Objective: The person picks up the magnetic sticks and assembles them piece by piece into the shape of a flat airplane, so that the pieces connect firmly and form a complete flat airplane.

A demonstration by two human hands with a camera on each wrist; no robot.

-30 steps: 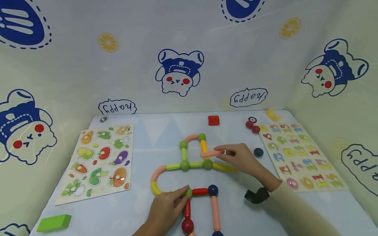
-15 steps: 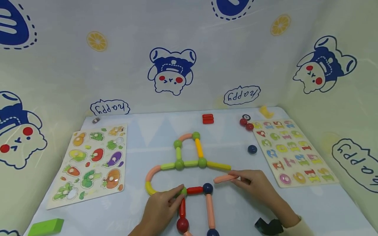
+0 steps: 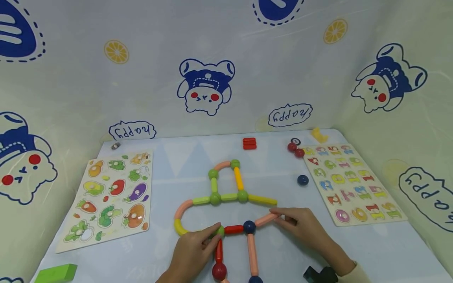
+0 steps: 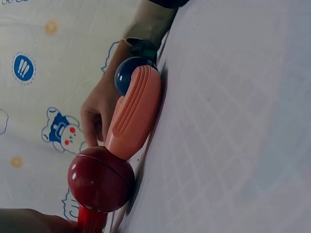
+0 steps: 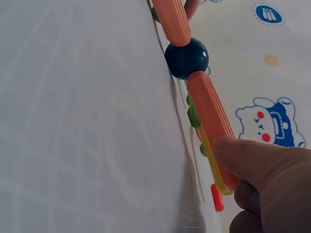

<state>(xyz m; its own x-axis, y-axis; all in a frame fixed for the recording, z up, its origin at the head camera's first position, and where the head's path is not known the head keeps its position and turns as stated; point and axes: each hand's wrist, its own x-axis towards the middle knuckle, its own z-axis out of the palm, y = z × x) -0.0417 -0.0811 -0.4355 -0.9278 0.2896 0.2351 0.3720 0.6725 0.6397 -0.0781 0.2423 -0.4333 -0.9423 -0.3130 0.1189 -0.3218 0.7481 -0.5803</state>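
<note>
In the head view my right hand (image 3: 301, 226) pinches the outer end of a pink stick (image 3: 266, 219), whose other end touches a dark blue ball (image 3: 249, 227). The right wrist view shows the thumb pressed on that pink stick (image 5: 211, 109). My left hand (image 3: 192, 249) pinches a green ball (image 3: 220, 231) at the lower left of the joined stick-and-ball figure. A red stick (image 3: 233, 229) links the green and blue balls. Below them lie a dark red ball (image 3: 219, 271) and another pink stick (image 3: 253, 254). A yellow stick (image 3: 262, 199) points right from an upper green ball (image 3: 242, 195).
A vegetable puzzle board (image 3: 109, 192) lies left, a number-like puzzle board (image 3: 354, 184) right. A loose blue ball (image 3: 302, 180), red balls (image 3: 299, 152), red sticks (image 3: 249, 144) and a yellow piece (image 3: 319, 135) lie behind. A green block (image 3: 56, 272) sits front left.
My right hand has brought the pink stick from the upper green ball down to the dark blue ball, where its end now touches. The left hand keeps its grip on the green ball.
</note>
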